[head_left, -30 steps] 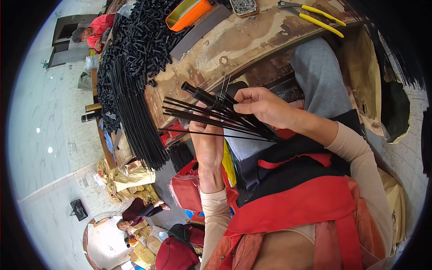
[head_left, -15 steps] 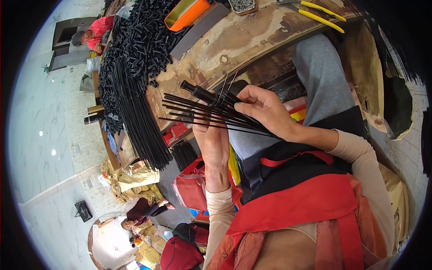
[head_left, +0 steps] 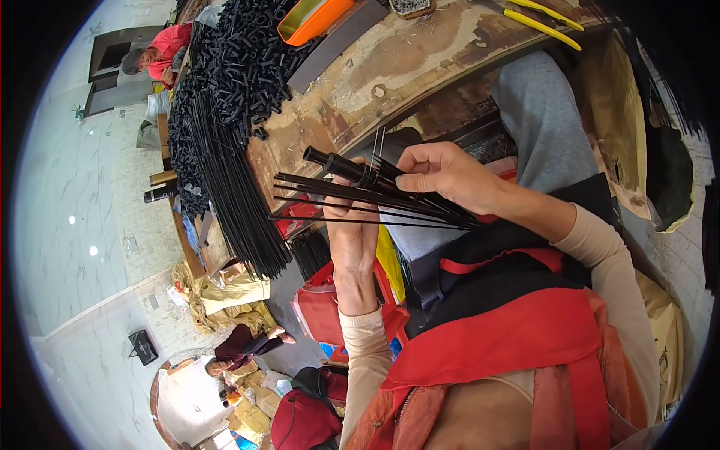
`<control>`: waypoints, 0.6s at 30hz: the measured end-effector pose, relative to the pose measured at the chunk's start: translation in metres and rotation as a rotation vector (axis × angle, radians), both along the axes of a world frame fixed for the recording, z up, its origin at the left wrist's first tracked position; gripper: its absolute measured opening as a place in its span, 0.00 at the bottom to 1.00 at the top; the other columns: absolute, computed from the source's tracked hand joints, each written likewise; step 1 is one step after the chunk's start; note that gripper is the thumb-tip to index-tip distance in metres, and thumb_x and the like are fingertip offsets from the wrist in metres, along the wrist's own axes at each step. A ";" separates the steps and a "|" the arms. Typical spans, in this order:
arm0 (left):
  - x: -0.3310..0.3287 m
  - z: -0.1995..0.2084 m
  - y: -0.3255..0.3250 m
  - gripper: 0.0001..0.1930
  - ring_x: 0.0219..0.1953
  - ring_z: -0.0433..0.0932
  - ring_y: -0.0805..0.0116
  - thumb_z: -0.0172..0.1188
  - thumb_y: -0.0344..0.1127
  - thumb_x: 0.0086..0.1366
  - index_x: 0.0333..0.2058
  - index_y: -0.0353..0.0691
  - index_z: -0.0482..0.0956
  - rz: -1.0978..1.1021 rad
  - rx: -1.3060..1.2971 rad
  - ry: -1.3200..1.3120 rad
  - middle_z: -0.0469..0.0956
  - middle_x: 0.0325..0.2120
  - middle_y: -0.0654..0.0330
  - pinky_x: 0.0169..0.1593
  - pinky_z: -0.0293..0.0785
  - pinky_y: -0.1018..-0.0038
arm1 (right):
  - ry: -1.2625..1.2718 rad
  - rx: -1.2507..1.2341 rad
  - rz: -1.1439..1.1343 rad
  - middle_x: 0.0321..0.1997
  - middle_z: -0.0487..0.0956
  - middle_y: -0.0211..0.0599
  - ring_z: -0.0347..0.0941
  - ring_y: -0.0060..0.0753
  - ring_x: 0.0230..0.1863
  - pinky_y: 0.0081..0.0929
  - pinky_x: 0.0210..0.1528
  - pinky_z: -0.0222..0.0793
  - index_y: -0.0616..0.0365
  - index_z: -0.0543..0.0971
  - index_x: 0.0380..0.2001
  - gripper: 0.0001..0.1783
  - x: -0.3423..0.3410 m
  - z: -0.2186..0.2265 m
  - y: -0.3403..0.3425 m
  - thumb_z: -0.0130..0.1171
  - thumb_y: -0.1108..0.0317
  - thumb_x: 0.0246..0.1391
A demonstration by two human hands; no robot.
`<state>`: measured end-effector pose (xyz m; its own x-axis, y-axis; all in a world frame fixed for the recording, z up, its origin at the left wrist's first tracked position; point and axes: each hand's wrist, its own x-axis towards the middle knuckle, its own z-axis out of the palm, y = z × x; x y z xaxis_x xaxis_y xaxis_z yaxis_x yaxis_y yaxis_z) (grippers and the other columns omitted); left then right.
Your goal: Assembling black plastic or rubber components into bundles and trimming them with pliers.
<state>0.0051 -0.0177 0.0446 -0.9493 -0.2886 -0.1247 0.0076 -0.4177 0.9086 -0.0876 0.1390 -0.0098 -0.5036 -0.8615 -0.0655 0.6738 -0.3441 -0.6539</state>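
My left hand (head_left: 352,229) is closed round a short black tubular fitting (head_left: 346,168) with a collar, its fingers partly hidden behind long thin black rods (head_left: 330,204). These rods fan out across the hand and look like umbrella ribs. Close by on the right, my right hand (head_left: 446,178) pinches the rods near the collar between thumb and fingers. Two thin wire-like ends (head_left: 379,141) stick up between the hands. The exact grip point of the right fingertips is hidden.
A worn wooden workbench (head_left: 349,97) carries a heap of black tube fittings (head_left: 232,67), a bundle of long black rods (head_left: 232,195), an orange tray (head_left: 330,13) and yellow-handled pliers (head_left: 544,28). A red stool (head_left: 319,304) stands below; other people (head_left: 161,56) sit farther off.
Both hands and the fitting have shifted very slightly right and down in view, along with the whole scene. The rods are tilted a little differently; both grips look the same.
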 end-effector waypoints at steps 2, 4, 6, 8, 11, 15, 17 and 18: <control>-0.001 0.002 0.003 0.22 0.48 0.74 0.68 0.59 0.23 0.62 0.55 0.32 0.67 -0.047 0.032 0.029 0.74 0.45 0.60 0.55 0.69 0.72 | 0.087 0.025 -0.060 0.35 0.78 0.29 0.73 0.16 0.37 0.16 0.43 0.68 0.62 0.76 0.37 0.05 0.002 0.000 0.001 0.59 0.74 0.57; -0.001 0.002 0.005 0.23 0.44 0.76 0.69 0.60 0.23 0.61 0.55 0.33 0.68 0.026 0.073 -0.028 0.74 0.44 0.59 0.51 0.73 0.73 | 0.065 0.014 0.000 0.34 0.78 0.28 0.73 0.16 0.38 0.15 0.43 0.68 0.62 0.76 0.36 0.05 -0.001 -0.003 0.002 0.59 0.74 0.57; -0.001 0.006 0.002 0.22 0.42 0.77 0.69 0.60 0.24 0.61 0.54 0.34 0.69 -0.007 0.083 -0.069 0.75 0.43 0.59 0.48 0.75 0.74 | -0.003 -0.025 0.059 0.34 0.77 0.28 0.73 0.16 0.38 0.16 0.43 0.68 0.62 0.76 0.36 0.05 -0.006 -0.006 0.001 0.59 0.74 0.57; -0.004 0.004 0.002 0.21 0.39 0.78 0.69 0.61 0.25 0.61 0.53 0.35 0.69 -0.045 0.098 -0.106 0.75 0.43 0.59 0.44 0.76 0.75 | -0.068 -0.061 0.112 0.34 0.77 0.28 0.73 0.16 0.38 0.16 0.43 0.68 0.62 0.76 0.36 0.05 -0.013 -0.009 0.002 0.60 0.73 0.57; -0.012 -0.010 -0.007 0.17 0.33 0.80 0.67 0.60 0.27 0.63 0.51 0.34 0.72 -0.115 0.014 -0.034 0.77 0.38 0.57 0.37 0.82 0.69 | -0.220 -0.082 0.223 0.34 0.77 0.28 0.73 0.17 0.38 0.15 0.44 0.68 0.62 0.76 0.36 0.06 -0.019 -0.012 0.005 0.60 0.73 0.57; -0.016 -0.019 -0.013 0.22 0.34 0.81 0.64 0.60 0.27 0.63 0.55 0.36 0.67 -0.202 0.044 0.037 0.77 0.38 0.56 0.34 0.84 0.65 | -0.235 -0.120 0.186 0.35 0.78 0.29 0.74 0.18 0.39 0.16 0.44 0.69 0.63 0.77 0.37 0.07 -0.012 -0.008 0.007 0.61 0.73 0.56; -0.025 -0.019 0.005 0.22 0.34 0.78 0.69 0.59 0.33 0.65 0.56 0.40 0.65 -0.049 0.149 -0.060 0.76 0.39 0.61 0.35 0.79 0.73 | -0.177 -0.103 0.001 0.37 0.79 0.31 0.75 0.19 0.40 0.17 0.44 0.70 0.64 0.77 0.39 0.08 -0.005 -0.006 0.009 0.60 0.75 0.55; -0.028 -0.027 0.007 0.20 0.35 0.76 0.71 0.57 0.35 0.67 0.55 0.41 0.65 0.017 0.263 -0.077 0.75 0.38 0.63 0.37 0.76 0.76 | -0.156 -0.108 0.015 0.37 0.79 0.31 0.75 0.19 0.40 0.17 0.44 0.70 0.64 0.77 0.39 0.08 -0.004 -0.002 0.008 0.60 0.75 0.55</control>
<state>-0.0231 -0.0106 0.0177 -0.9292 -0.2528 -0.2695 -0.0486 -0.6395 0.7673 -0.0912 0.1471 -0.0117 -0.4815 -0.8751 -0.0492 0.7700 -0.3955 -0.5007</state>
